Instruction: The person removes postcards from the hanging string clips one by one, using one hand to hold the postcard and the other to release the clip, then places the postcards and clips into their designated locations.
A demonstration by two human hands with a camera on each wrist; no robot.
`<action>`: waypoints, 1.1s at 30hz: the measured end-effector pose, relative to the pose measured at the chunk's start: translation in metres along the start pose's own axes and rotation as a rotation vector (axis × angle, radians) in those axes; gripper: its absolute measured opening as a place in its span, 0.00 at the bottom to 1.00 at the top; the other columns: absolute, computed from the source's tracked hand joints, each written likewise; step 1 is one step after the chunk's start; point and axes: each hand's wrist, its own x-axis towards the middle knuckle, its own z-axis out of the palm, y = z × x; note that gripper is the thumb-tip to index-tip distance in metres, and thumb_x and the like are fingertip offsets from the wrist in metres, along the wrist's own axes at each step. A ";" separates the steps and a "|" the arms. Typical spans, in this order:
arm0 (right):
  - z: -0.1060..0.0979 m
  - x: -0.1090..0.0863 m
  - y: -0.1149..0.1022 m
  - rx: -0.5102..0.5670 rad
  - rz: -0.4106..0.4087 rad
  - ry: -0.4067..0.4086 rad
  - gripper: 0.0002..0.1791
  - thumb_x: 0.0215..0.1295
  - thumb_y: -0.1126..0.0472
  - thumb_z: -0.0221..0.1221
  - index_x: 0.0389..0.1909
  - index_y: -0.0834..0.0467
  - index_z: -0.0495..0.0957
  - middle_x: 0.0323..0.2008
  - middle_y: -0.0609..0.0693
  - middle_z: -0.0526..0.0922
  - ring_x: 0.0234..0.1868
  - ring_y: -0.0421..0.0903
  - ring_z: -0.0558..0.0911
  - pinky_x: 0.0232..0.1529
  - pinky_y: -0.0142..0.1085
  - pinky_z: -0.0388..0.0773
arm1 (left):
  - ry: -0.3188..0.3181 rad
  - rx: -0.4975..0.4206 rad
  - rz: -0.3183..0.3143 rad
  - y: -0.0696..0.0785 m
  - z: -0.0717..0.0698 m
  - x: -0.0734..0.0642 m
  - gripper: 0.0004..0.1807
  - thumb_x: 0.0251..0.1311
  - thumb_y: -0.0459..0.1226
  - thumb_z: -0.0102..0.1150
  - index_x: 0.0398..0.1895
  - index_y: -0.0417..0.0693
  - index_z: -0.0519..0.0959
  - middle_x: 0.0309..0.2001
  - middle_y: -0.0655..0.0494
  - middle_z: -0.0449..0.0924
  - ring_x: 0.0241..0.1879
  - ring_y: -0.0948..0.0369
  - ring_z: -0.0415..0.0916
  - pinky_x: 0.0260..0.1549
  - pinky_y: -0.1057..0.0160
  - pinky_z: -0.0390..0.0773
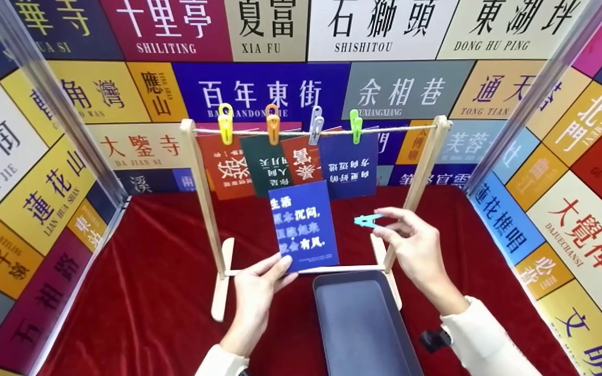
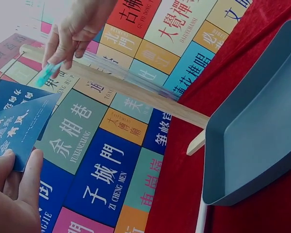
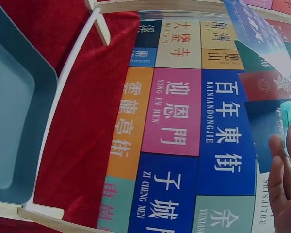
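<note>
Head view, centre: left hand point(image 1: 258, 292) pinches a blue printed card point(image 1: 305, 227), right hand point(image 1: 418, 244) a turquoise plastic clothespin point(image 1: 369, 218); hanging seems underway, likely needing card raised to beige string point(image 1: 400, 128).

head view | tray point(image 1: 358, 318): cropped below | blue card point(image 1: 303, 227): fine print point(image 1: 315, 258) unreadable
</note>
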 end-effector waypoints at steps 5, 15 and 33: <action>0.003 -0.007 0.006 0.013 0.006 -0.033 0.16 0.59 0.66 0.70 0.49 0.53 0.85 0.31 0.58 0.89 0.14 0.41 0.80 0.14 0.29 0.76 | 0.019 -0.003 -0.005 -0.008 -0.005 0.000 0.20 0.59 0.25 0.65 0.54 0.22 0.77 0.42 0.42 0.87 0.33 0.61 0.88 0.39 0.58 0.89; 0.010 -0.020 0.025 -0.129 -0.192 0.001 0.17 0.58 0.67 0.70 0.50 0.56 0.85 0.38 0.52 0.91 0.25 0.32 0.83 0.20 0.21 0.74 | 0.061 0.003 -0.014 -0.023 -0.020 -0.001 0.21 0.60 0.25 0.65 0.55 0.21 0.76 0.44 0.41 0.86 0.35 0.62 0.87 0.40 0.58 0.89; 0.022 -0.034 0.045 -0.223 -0.341 0.043 0.20 0.56 0.71 0.69 0.51 0.58 0.83 0.49 0.54 0.89 0.31 0.41 0.87 0.30 0.18 0.78 | 0.105 -0.016 -0.002 -0.037 -0.043 0.003 0.22 0.61 0.24 0.63 0.57 0.19 0.74 0.41 0.44 0.87 0.34 0.63 0.87 0.38 0.59 0.90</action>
